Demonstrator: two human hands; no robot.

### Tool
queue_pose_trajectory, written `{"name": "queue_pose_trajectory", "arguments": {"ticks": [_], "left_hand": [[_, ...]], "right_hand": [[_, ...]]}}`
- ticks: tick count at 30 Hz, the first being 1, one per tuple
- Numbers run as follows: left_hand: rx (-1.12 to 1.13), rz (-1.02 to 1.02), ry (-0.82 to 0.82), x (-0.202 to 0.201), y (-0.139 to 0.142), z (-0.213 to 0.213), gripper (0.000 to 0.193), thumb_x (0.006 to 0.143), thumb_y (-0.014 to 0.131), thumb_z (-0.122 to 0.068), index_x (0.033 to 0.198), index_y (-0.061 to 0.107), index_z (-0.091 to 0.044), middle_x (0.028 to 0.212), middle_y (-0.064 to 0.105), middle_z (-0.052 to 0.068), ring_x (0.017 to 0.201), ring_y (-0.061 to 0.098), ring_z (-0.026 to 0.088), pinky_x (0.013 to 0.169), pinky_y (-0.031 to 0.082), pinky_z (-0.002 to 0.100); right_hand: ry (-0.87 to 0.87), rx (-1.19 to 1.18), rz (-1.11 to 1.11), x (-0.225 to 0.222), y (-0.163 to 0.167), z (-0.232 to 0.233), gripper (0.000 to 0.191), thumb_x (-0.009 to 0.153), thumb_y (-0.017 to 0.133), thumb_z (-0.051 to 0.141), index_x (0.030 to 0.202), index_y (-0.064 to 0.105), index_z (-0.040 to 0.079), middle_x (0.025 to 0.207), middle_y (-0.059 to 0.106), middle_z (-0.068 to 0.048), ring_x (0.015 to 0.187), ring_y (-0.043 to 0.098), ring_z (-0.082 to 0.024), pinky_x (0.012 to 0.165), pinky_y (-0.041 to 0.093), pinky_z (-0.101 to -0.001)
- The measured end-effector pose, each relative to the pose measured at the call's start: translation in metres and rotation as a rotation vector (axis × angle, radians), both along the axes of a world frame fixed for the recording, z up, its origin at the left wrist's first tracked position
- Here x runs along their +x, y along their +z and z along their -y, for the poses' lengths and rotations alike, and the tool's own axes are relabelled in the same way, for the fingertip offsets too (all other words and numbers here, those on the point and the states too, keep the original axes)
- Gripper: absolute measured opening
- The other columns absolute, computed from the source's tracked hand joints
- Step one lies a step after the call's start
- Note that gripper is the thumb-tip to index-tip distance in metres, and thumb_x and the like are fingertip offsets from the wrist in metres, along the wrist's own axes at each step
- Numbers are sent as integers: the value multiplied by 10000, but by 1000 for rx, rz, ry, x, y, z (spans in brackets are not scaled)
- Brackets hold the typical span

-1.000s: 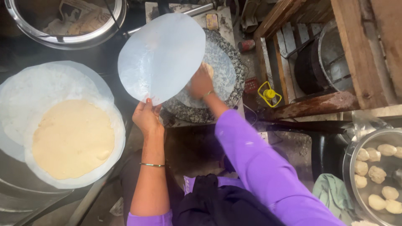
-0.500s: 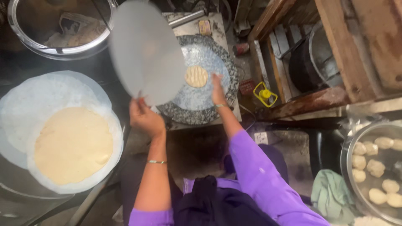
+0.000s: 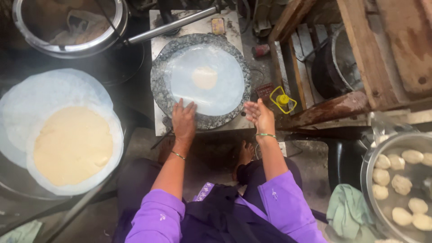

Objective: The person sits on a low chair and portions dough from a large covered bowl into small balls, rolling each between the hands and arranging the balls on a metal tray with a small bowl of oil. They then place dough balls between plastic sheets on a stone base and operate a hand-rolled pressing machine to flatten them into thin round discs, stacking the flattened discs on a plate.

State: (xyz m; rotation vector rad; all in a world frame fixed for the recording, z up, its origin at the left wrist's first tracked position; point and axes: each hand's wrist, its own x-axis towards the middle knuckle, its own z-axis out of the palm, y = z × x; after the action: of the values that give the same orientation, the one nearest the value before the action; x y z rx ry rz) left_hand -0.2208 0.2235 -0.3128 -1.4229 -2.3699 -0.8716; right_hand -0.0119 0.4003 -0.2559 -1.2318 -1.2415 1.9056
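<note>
A person in purple sleeves sits over a round speckled stone slab (image 3: 162, 96) on a metal-topped stand (image 3: 157, 123). A translucent plastic sheet (image 3: 220, 92) lies flat on the slab, covering a small flattened disc of dough (image 3: 204, 77) near its middle. The left hand (image 3: 183, 119) rests palm down, fingers spread, on the near edge of the slab, fingertips touching the sheet's rim. The right hand (image 3: 259, 116) hovers open and empty just beside the slab's right edge, holding nothing. At left, a rolled-out flatbread (image 3: 73, 146) lies on stacked sheets. At lower right, a metal bowl (image 3: 366, 171) holds dough balls (image 3: 400, 184).
</note>
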Motion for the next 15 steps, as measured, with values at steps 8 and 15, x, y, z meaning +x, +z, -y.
{"name": "queue_pose_trajectory", "arguments": {"ticks": [8,15], "left_hand": [[-153,-10,228,-6,3,-20,452,808,586,-33,1242,713,-14,1462,562,255,1472,308,478,1198,234,551],[-295,215,-26,1,0,-146,920,919,599,-519,1523,299,106,1666,160,247,1558,69,403,1241,76,500]], "right_hand": [[40,31,-36,5,-7,-48,537,1042,463,464,1142,705,-4,1149,768,-136,1039,705,-219,839,528,-327],[43,7,-44,-8,-13,-58,606,1056,410,503,1181,685,-21,1173,752,-154,1051,690,-230,859,527,-333]]}}
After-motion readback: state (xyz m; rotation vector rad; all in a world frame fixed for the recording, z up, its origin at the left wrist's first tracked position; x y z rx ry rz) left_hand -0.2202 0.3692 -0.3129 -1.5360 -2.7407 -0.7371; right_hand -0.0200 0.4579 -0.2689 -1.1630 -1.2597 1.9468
